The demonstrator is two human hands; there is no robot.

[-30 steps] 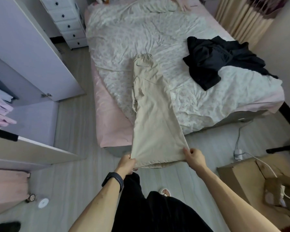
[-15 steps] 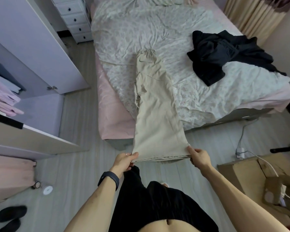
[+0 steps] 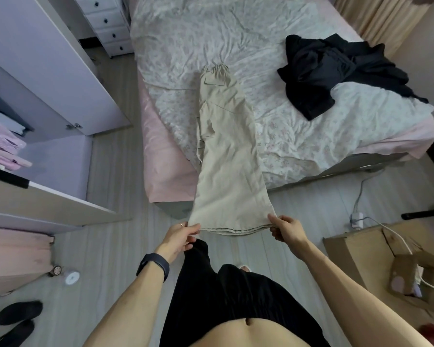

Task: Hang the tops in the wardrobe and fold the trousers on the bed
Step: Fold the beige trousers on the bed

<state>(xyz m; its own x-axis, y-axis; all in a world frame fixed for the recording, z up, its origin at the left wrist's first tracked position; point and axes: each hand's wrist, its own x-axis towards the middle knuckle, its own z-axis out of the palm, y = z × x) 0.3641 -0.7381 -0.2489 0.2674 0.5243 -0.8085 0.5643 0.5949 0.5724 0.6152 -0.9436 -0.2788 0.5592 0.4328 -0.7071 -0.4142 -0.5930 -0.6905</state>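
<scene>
Edged nearer bed since a sec ago, same grip. Pinching hem corners of beige trousers w/ L hand & R hand; laid lengthwise, waistband end on bed, leg end off its edge. Prob best: keep taut, lift hem fwd to waistband, match corners.

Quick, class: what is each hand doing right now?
Left hand: pinches one hem corner of the beige trousers.
Right hand: pinches the other hem corner.
</scene>
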